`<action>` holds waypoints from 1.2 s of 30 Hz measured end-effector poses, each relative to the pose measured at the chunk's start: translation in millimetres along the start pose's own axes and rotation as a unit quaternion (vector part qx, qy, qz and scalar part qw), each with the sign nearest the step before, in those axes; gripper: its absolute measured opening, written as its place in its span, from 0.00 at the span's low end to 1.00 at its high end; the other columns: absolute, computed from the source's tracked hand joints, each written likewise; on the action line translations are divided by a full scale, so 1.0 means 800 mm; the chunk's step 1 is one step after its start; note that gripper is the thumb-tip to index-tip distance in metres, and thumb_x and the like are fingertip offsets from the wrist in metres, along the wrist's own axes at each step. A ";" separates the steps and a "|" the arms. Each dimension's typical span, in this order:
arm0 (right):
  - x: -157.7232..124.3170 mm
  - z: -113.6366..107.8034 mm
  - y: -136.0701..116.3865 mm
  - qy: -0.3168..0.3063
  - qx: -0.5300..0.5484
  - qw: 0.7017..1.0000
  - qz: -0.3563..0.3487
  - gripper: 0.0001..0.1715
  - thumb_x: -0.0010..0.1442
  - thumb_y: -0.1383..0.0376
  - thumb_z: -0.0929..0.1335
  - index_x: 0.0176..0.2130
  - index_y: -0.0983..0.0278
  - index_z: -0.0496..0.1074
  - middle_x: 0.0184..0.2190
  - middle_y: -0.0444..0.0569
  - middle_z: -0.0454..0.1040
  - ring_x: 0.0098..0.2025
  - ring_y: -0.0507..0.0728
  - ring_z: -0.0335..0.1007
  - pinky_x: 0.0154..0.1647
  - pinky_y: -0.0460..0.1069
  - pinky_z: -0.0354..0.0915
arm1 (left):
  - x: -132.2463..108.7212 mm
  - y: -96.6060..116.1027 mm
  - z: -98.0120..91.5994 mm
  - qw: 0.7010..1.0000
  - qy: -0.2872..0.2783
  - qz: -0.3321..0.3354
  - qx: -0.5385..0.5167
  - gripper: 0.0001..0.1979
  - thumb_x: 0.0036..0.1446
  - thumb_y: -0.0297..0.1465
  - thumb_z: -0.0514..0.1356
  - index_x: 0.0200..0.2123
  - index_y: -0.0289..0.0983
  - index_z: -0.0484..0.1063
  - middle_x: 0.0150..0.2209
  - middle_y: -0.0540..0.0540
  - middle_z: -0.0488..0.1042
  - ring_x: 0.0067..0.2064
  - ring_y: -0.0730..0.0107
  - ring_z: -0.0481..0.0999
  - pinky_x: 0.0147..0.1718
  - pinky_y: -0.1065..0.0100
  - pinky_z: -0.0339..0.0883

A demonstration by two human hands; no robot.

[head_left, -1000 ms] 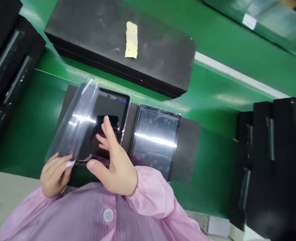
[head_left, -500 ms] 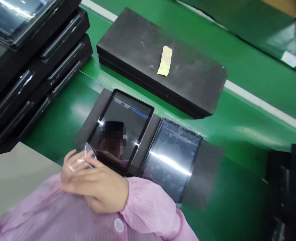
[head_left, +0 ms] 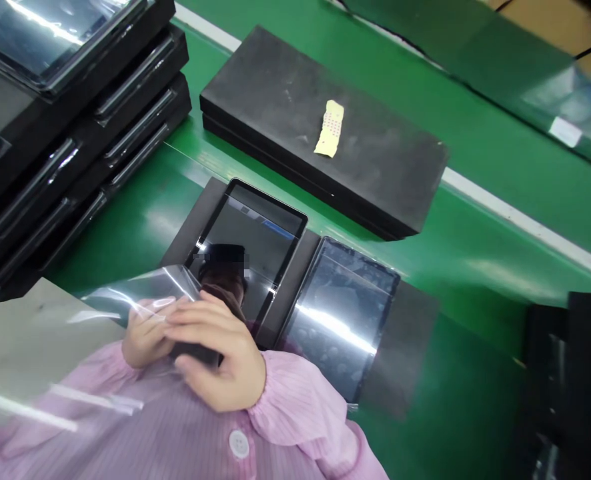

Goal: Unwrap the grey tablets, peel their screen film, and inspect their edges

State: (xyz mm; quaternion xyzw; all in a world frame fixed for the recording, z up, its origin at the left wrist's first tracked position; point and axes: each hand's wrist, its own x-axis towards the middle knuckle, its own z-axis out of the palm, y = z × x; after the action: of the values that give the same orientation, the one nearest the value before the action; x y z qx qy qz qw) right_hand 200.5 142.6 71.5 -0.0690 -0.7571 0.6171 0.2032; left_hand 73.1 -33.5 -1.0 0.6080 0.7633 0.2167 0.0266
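A sheet of clear plastic film (head_left: 125, 293) spreads out to the left from my hands, its glare streaks crossing my sleeve. My left hand (head_left: 148, 333) is closed on the film, fingers curled. Against its fingertips, my right hand (head_left: 225, 347) bends its fingers over the film's edge, thumb lower and apart. Just beyond lies a black tablet (head_left: 255, 247) with a glossy, reflective screen, its lower part hidden by my hands. It rests on a dark foam tray (head_left: 188, 223). A second tablet (head_left: 343, 313), under a hazy, bubbled cover, sits in the same tray to the right.
A long black foam box (head_left: 375, 153) with a yellow paper label (head_left: 330, 130) stands behind the tablets on the green mat (head_left: 465, 267). Stacked black trays (head_left: 140, 93) holding tablets rise at left. More dark trays (head_left: 570, 373) are at right.
The clear film, bunched small between my hands before, now spreads wide to the left. My right hand has shifted slightly right and its thumb has opened away. The tablets stay in place.
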 end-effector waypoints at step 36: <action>-0.246 -0.172 0.001 0.451 -0.179 0.811 0.327 0.17 0.63 0.59 0.64 0.43 0.64 0.78 0.34 0.51 0.81 0.32 0.54 0.75 0.34 0.50 0.71 | 0.172 0.188 0.036 0.907 -0.128 0.397 -0.062 0.13 0.61 0.32 0.63 0.47 0.31 0.74 0.45 0.36 0.75 0.45 0.50 0.77 0.40 0.54 0.75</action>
State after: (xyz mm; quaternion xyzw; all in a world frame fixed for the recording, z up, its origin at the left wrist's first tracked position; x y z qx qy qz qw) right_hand 433.3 197.8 48.6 -0.6182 -0.6102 0.4005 0.2917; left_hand 184.4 129.6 58.5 0.8804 0.4339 0.1766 0.0738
